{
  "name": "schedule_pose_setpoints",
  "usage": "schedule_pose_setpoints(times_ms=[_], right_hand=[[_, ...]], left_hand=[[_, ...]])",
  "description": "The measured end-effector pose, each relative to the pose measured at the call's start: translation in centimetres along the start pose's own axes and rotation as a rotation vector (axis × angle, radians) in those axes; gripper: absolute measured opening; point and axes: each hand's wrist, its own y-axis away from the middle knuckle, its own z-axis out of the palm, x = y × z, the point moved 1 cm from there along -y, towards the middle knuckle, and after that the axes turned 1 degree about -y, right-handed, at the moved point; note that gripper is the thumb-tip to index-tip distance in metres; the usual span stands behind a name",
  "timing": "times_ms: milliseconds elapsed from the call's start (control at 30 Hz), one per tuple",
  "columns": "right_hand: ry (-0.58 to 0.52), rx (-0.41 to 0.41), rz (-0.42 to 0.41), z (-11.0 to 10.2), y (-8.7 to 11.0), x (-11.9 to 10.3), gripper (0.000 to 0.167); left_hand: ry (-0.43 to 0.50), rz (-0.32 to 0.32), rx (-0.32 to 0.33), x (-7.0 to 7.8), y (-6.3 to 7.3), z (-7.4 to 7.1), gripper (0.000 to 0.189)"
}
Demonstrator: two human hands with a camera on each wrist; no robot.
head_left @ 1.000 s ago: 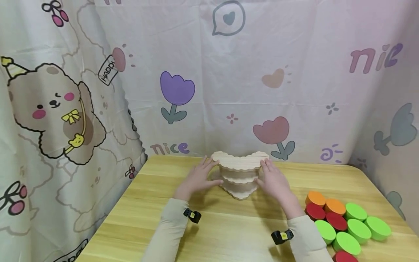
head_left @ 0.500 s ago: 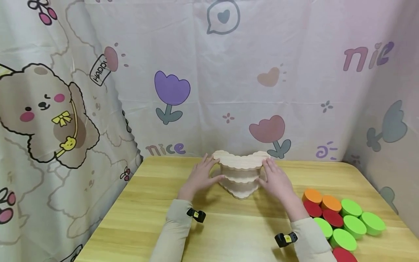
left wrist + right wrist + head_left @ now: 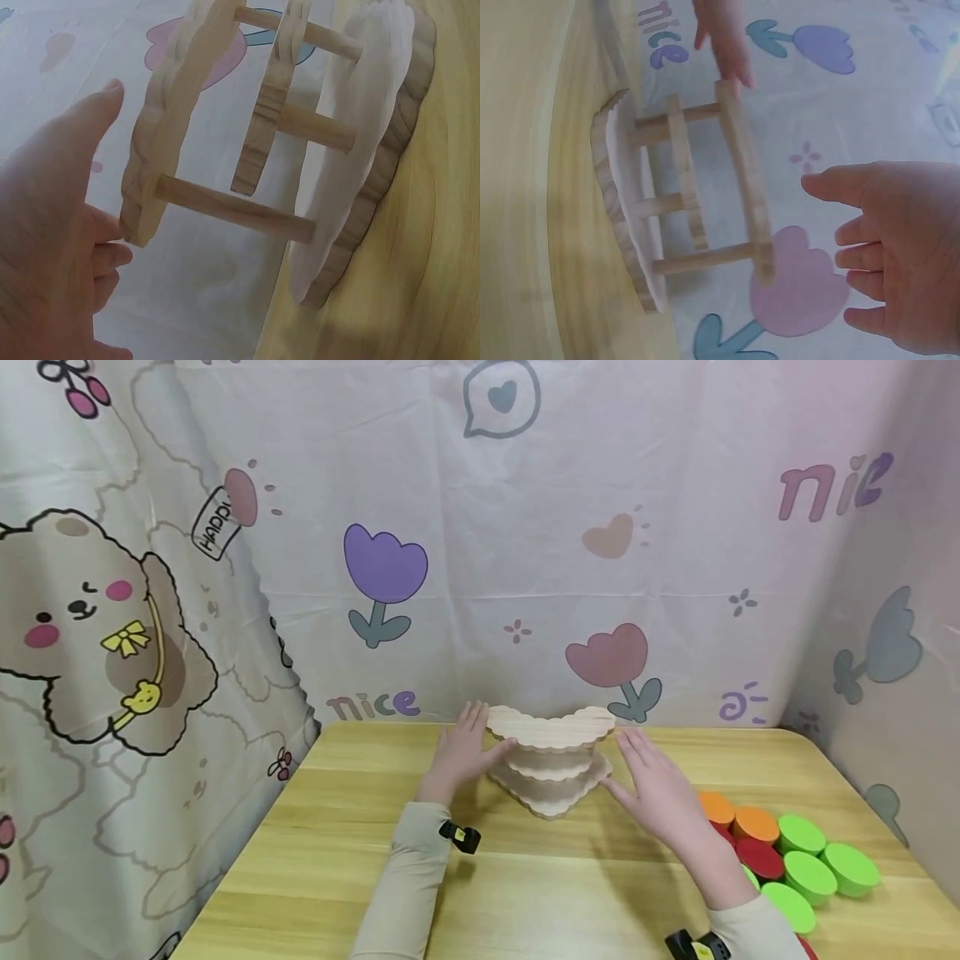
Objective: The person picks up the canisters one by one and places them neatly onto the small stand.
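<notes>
A tiered pale wooden stand with scalloped, roughly heart-shaped boards stands near the back of the table. In the left wrist view, round dowels join its boards. My left hand is at the stand's left side, fingers extended and thumb spread. Its fingertips lie at the top board's edge; whether they touch is hard to tell. My right hand is off to the stand's right, fingers extended. The right wrist view shows a gap between that hand and the top board.
On the right of the wooden table lie several round blocks: orange, red and green. My right forearm partly covers some. A printed curtain hangs close behind the table.
My right hand has come away from the stand toward the right and nearer me. The left hand's thumb has lifted to the top board's level. The head view has turned slightly right.
</notes>
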Motion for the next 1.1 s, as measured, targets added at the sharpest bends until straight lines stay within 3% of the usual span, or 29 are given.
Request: schedule_pose_setpoints(times_ms=[300, 533, 833, 1000, 1100], right_hand=[[0.061, -0.038, -0.037, -2.3, 3.9, 1.3, 0.069], [0.106, 0.114, -0.082, -2.3, 7.7, 4.2, 0.058], [0.09, 0.26, -0.293, -2.1, 11.2, 7.1, 0.038], [0.074, 0.257, -0.397, -2.3, 12.9, 8.8, 0.033], [0.079, 0.225, -0.391, -2.4, 13.9, 9.4, 0.035]], left_hand=[[0.008, -0.033, -0.021, 0.2, -0.4, 0.6, 0.104], [-0.014, -0.028, -0.022, 0.3, -1.0, 0.9, 0.106], [-0.003, -0.028, -0.031, 0.6, -0.9, 0.7, 0.104], [0.011, -0.024, -0.022, 0.7, -0.7, 0.6, 0.104], [0.018, -0.022, -0.015, 0.6, -0.7, 0.6, 0.103]])
